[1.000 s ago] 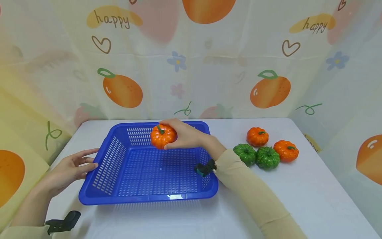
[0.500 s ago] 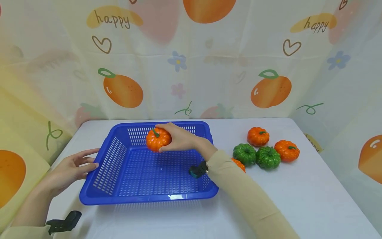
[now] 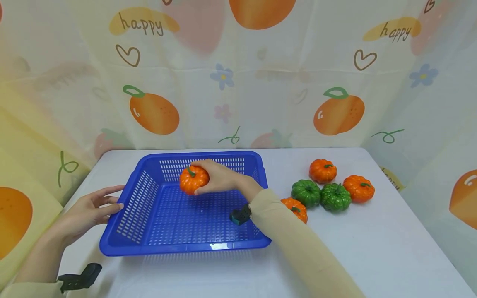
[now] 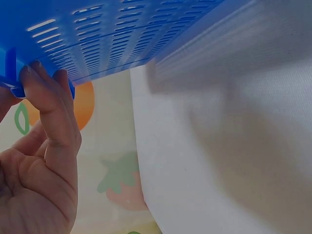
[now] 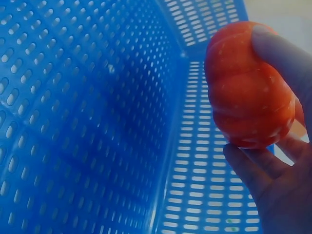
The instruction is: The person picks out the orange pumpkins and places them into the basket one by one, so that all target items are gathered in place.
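My right hand [image 3: 220, 177] holds an orange pumpkin [image 3: 193, 180] with a green stem, thumb and fingers around its side. In the right wrist view the pumpkin [image 5: 248, 87] hangs above the perforated floor of the blue plastic basket [image 5: 83, 122], apart from it. My left hand [image 3: 86, 210] grips the left rim of the basket [image 3: 179, 248]. Seen in the left wrist view, the fingers [image 4: 51, 105] hook over the basket's edge, while the thumb is mostly cut off by the frame.
Right of the basket on the white table [image 3: 376, 248] lie two green pumpkins [image 3: 306, 193] side by side. Orange pumpkins stand near them: one behind [image 3: 322, 171], one to the right [image 3: 358, 189], and one [image 3: 296, 209] partly hidden by my right sleeve. A printed curtain [image 3: 261, 82] hangs behind.
My right hand has moved left and down into the basket with the pumpkin. An orange pumpkin formerly behind the right sleeve has come into sight. My left hand stays put.
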Motion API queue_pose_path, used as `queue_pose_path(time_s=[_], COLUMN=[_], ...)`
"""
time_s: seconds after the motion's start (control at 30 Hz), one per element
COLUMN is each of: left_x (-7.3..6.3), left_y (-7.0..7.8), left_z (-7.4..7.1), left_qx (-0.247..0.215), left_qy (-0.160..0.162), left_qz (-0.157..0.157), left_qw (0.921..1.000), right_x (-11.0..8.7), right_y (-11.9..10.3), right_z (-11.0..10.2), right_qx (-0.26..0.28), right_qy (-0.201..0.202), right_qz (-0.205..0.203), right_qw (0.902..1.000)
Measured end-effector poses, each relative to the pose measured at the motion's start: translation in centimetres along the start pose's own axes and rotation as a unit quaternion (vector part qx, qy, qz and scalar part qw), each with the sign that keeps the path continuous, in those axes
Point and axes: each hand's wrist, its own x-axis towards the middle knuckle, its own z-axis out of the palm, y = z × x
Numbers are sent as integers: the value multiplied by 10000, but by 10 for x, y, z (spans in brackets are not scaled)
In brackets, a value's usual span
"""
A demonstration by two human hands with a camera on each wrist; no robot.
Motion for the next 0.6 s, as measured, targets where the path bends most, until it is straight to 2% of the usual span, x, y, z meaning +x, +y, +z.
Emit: queue_pose_path(time_s=[0.37, 0.6], left_x=[0, 0], left_y=[1, 2], left_z=[0, 0], left_qx=[-19, -18], left_qy=[5, -5], left_qz=[-3, -29], left_qw=[10000, 10000], right_x=[12, 17], right_y=[-1, 4], right_z=[9, 16], right_qx=[108, -1], right_qy=[-156, -184], right_qz=[45, 103], right_qw=[9998, 9998])
